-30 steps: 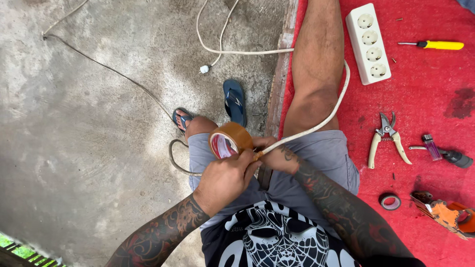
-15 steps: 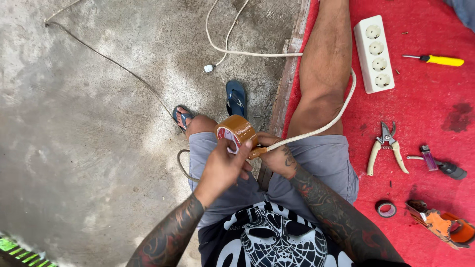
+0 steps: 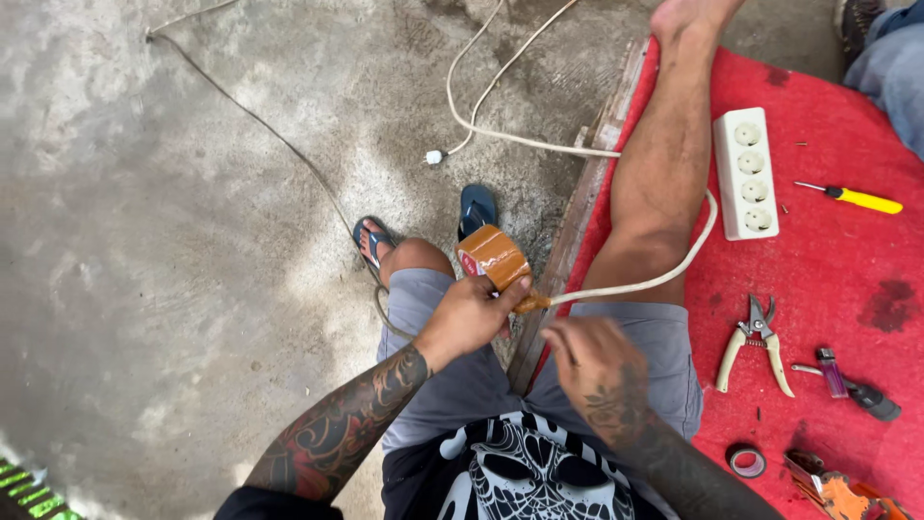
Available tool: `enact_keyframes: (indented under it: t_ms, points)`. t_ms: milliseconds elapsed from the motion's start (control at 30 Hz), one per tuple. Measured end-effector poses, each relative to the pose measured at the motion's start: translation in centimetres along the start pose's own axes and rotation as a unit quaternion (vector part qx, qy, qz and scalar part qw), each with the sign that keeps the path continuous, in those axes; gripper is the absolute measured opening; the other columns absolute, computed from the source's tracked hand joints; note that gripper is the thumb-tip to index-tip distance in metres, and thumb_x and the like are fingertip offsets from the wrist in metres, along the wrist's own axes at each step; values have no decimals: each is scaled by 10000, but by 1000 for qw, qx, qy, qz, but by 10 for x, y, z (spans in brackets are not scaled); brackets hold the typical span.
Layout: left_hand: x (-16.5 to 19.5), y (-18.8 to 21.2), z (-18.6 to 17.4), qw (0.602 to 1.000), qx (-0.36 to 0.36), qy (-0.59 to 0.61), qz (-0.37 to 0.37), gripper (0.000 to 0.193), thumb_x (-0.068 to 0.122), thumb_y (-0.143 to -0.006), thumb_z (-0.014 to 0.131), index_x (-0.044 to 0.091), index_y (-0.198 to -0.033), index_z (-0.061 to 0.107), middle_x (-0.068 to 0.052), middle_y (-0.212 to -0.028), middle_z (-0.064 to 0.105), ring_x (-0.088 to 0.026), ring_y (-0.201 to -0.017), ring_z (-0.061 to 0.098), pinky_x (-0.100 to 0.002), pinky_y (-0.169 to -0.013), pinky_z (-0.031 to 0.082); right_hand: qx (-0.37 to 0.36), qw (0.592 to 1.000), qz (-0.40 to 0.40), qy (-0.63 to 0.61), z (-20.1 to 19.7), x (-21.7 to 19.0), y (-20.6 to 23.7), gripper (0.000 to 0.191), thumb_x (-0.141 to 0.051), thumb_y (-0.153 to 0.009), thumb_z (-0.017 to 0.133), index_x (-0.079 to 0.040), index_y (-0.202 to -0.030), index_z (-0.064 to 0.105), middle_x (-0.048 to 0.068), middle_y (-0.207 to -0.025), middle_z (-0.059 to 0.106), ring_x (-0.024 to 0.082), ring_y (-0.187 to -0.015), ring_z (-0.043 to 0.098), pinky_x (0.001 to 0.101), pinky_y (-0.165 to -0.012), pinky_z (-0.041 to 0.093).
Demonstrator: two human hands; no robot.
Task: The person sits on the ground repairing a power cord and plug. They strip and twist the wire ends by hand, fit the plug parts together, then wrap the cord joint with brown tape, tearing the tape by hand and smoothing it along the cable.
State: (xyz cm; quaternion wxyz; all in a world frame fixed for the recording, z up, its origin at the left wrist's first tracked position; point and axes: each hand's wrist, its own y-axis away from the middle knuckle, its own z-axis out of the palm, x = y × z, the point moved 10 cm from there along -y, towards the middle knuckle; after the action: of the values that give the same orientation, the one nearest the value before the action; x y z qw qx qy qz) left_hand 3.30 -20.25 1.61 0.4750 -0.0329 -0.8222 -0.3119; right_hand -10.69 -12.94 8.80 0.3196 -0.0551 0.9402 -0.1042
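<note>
Farthest left, a thin grey wire (image 3: 260,125) trails across the bare concrete floor (image 3: 144,289) toward the person's knee, and a blue flip-flop (image 3: 477,206) shows just beyond it. The left hand (image 3: 469,316) is closed around a roll of brown packing tape (image 3: 491,255), thumb and fingers clamped on its lower edge so the roll stands tilted above the knuckles, toward the far side. From the roll a short brown strip runs rightward to a taped spot (image 3: 531,302) on the white cable (image 3: 640,284), just beside the left fingertips. The cable's long axis here lies nearly level, left to right, then curves up behind the bare leg (image 3: 664,183) to the white four-socket power strip (image 3: 745,173) on the red mat (image 3: 847,279). The right hand (image 3: 597,366) sits below and slightly right of the taped spot, near it but apart from the cable, fingers loosely curled and holding nothing that can be seen. So the left hand is the nearer one, touching the wrapped place, while the cable passes just above the right knuckles. Farther right on the mat lie cream-handled pliers (image 3: 756,339), a yellow-handled screwdriver (image 3: 852,198), a small dark roll of tape (image 3: 746,460) and a dark tool with a purple tip (image 3: 852,385), all well apart from both hands.
</note>
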Motion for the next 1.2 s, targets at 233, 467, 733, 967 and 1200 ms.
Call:
enact_keyframes:
  t_ms: [233,467,733,967,1200]
  points:
    - [-14,-5,14,994,-45,20,-101,496,501,-981,569,37,-957,742,-71,-592,696,-190,-497,663,-334,-466,532,-27,983,-178,28,14,-4,-23,199,-119,-897,737,-14,-1048,662,97,-990,699,282,-907,667,420,-824,524]
    - [-8,-6,-1,999,49,12,-14,525,472,-974,650,-25,-847,762,-94,-627,725,-159,-557,733,-300,-511,555,3,989,-142,47,36,13,-7,182,-68,-868,732,19,-1015,670,111,-855,657,286,-829,652,428,-775,520]
    - [14,14,4,984,82,21,157,239,270,-951,752,40,-1009,785,-88,-625,709,-71,-497,551,-288,-465,455,-39,990,-134,-25,32,34,-16,296,52,-672,616,22,-965,647,172,-856,637,372,-840,645,477,-773,521]
    - [26,50,-4,913,150,-53,375,143,98,-884,752,61,-1022,759,-82,-825,733,-219,-666,662,-344,-610,526,-36,995,-62,-69,22,31,-31,198,48,-671,611,-22,-856,611,139,-812,638,359,-824,639,477,-760,509]
    - [30,64,10,841,-53,-129,522,435,43,-752,802,78,-1172,697,-167,-1297,620,-392,-1211,652,-446,-996,573,-63,991,-108,-46,-5,12,-34,293,53,-677,608,-36,-951,660,99,-840,671,297,-847,660,448,-808,482]
